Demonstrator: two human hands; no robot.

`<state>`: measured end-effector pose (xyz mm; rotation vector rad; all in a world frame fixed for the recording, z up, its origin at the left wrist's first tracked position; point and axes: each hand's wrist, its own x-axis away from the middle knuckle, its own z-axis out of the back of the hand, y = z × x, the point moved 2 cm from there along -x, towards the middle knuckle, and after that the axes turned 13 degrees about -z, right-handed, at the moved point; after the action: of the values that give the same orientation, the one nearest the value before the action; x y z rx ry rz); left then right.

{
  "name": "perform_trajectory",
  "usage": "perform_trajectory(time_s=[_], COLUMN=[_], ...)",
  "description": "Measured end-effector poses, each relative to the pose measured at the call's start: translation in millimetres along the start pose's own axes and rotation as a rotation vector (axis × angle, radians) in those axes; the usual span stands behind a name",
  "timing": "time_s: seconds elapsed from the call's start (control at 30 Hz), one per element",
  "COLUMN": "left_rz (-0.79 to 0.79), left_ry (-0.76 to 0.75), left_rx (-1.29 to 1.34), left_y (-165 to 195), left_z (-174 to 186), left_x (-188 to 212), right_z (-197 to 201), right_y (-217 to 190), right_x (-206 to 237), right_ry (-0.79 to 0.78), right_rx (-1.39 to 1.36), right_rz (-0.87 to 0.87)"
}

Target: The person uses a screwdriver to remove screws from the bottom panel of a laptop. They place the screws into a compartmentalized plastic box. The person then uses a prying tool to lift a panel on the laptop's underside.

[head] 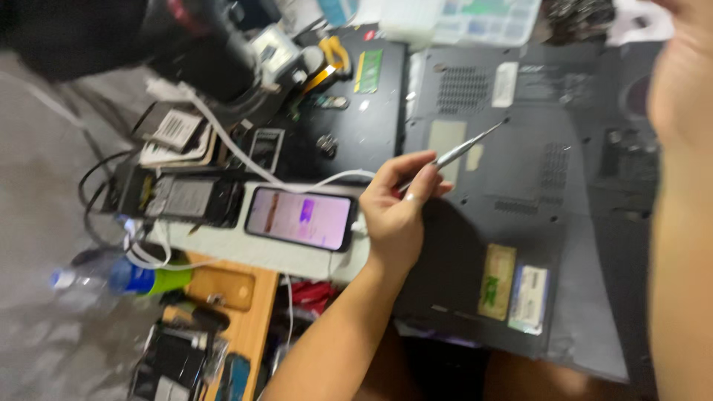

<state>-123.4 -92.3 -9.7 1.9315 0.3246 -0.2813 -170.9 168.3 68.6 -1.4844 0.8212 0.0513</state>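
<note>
1. Underneath, a dark laptop (520,223) lies bottom-up, stickers near its front edge.
2. Beside it, a lit phone (299,217) rests on a white cable.
3. Left hand (397,204) pinches a slim metal screwdriver (468,147), tip on the laptop's underside.
4. Right hand (679,82) blurs at the frame edge; its grip cannot be told.

Labels and one lit screen around an upturned laptop

A phone (299,217) lay at nine o'clock from the frame centre, its rectangular screen glowing pink and white with a purple patch. On the dark laptop base (520,193), a gold-green sticker (496,281) and a pale blue-white sticker (529,298) sat side by side at five o'clock. A white oblong label (504,84) stood at one o'clock, and a striped barcode label (176,128) at ten o'clock.
</note>
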Motion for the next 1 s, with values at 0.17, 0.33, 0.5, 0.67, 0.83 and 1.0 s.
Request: perform_trajectory(time_s=[0.17, 0.33, 0.5, 0.67, 0.83, 1.0], left_rz=[0.014, -0.004, -0.072, 0.089, -0.097, -0.266], left_ry=[0.078, 0.165, 0.069, 0.116, -0.074, -0.265], left_rx=[0.279, 0.42, 0.011, -0.353, -0.679, -0.979], left_y=[-4, 36, 92, 111, 143, 168], left_z=[5, 30, 97, 135, 120, 90], left_x=[0, 8, 71, 144, 160, 149], right_z=[-10, -42, -35, -35, -34, -35], right_y=[-80, -64, -32, -36, -49, -56], right_x=[136, 198, 210, 214, 217, 223], right_ry=[-0.29, -0.406, -0.514, -0.632, -0.656, -0.619], right_rx=[-0.406, -0.479, -0.284, -0.175, -0.068, 0.059], right_rz=[-0.316, -0.752, -0.827, -0.759, -0.626, -0.539])
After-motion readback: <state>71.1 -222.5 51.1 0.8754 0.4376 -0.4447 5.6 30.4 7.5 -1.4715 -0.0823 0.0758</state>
